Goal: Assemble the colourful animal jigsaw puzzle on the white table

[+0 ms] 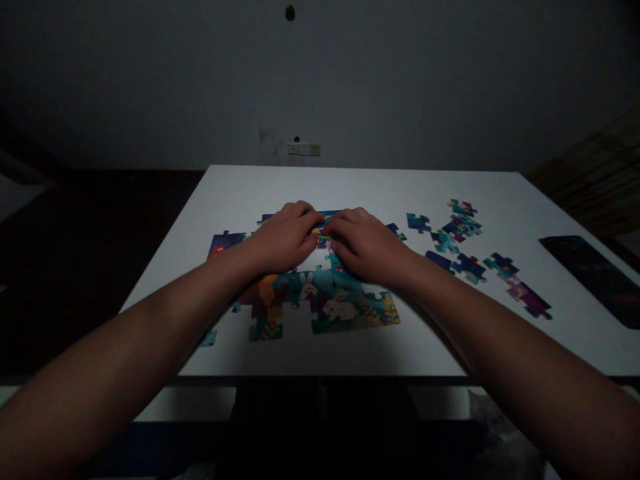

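A partly joined jigsaw puzzle (350,310) with white rabbits and orange plants lies on the table. My left hand (287,233) rests over its upper middle, fingers bent, thumb and fingertips at a small colourful puzzle piece (324,237). From the other side my right hand (363,240) meets the same piece with curled fingers and thumb. The two hands' fingertips almost touch, and they hide part of the piece and the puzzle under them. White tabletop shows through a gap in the puzzle just below the hands.
Several loose puzzle pieces (469,267) lie scattered on the right of the white table (240,190). A dark phone (595,277) sits near the right edge. Behind the table is a grey wall with sockets (304,149).
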Tool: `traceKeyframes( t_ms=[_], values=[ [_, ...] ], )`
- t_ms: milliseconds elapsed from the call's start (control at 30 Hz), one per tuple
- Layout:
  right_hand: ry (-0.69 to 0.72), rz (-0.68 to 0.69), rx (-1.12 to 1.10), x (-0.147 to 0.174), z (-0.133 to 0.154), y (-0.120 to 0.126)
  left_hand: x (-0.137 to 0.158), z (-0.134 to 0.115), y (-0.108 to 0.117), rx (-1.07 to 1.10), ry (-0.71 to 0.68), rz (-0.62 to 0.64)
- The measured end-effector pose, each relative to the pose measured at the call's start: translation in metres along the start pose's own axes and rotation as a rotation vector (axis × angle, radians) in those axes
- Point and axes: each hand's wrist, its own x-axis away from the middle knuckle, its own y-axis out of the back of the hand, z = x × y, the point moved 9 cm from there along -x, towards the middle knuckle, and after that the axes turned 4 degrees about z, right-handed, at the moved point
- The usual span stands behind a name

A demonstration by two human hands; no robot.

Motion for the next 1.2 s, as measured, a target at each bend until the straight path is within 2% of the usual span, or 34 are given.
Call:
traceKeyframes(
  t_ms=[867, 967, 1067, 1200],
  values=[
    [-0.063, -0.034, 0.134, 0.003, -0.01, 0.008, 0.0, 0.001, 0.001, -0.005, -0.002, -0.016],
    [-0.103, -0.066, 0.196, 0.008, -0.027, 0.017, 0.001, 0.001, 0.001, -0.008, 0.009, -0.009],
    [-0.208, -0.08, 0.273, 0.019, -0.056, 0.033, 0.0, 0.002, 0.0, -0.009, 0.011, 0.004],
    [-0.476, 0.058, 0.36, 0.038, -0.105, 0.048, -0.001, 0.002, -0.001, -0.009, 0.005, 0.01]
  ],
)
